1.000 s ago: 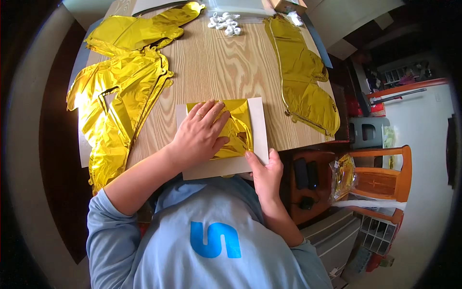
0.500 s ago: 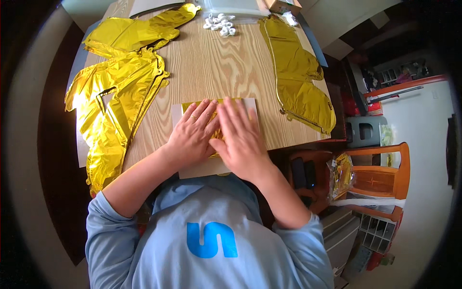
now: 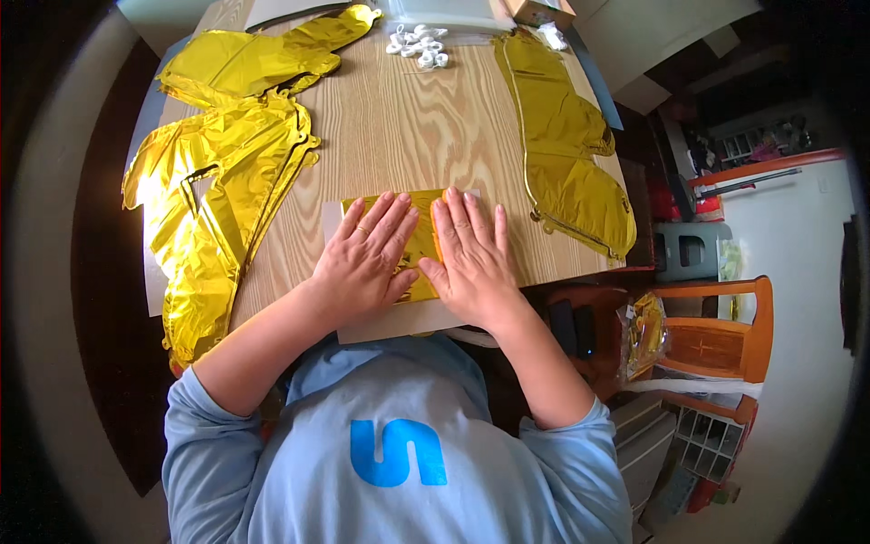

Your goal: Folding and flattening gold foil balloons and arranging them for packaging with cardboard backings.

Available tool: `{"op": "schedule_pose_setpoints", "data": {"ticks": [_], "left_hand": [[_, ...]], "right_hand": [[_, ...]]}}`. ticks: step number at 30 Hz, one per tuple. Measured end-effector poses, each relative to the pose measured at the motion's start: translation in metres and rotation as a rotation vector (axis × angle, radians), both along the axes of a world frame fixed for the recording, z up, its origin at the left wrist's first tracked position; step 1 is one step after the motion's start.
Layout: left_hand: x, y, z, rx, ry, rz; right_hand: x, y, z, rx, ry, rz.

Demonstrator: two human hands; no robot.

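A folded gold foil balloon [image 3: 419, 238] lies on a greyish cardboard sheet [image 3: 381, 325] at the table's near edge. Flat on the left part of the foil rests my left hand [image 3: 361, 254], fingers stretched out and a ring on one of them. My right hand [image 3: 471, 258] lies flat over the foil's right side, its fingers slightly spread. A strip of gold shows between the two hands. Both palms hide much of the foil and the sheet.
Flat gold foil balloons lie on the wooden table [image 3: 399, 118]: a pile [image 3: 217, 172] at left and a balloon [image 3: 571, 136] at right. Small white rings [image 3: 419, 43] sit at the far side, near a cardboard box [image 3: 540, 11]. A wooden chair [image 3: 716, 335] stands at right.
My right hand has slid to the right, away from my left hand, and more gold foil shows between them. The left hand has barely moved.
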State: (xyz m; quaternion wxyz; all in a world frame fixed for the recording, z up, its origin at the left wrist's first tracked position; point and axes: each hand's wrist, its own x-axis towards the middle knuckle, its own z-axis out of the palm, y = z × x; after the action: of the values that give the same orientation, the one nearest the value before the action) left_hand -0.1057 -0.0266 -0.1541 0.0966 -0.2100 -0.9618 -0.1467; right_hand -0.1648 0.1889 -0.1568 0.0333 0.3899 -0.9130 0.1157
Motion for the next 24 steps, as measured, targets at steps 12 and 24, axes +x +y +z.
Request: {"op": "schedule_pose_setpoints", "data": {"ticks": [12,24], "left_hand": [[0.0,0.002,-0.002,0.011,0.001,0.021],[0.015,-0.01,0.007,-0.069,-0.082,0.105]], "right_hand": [[-0.008,-0.027,0.012,-0.011,-0.124,0.038],[-0.004,-0.015,0.003,0.049,-0.069,0.004]]}}
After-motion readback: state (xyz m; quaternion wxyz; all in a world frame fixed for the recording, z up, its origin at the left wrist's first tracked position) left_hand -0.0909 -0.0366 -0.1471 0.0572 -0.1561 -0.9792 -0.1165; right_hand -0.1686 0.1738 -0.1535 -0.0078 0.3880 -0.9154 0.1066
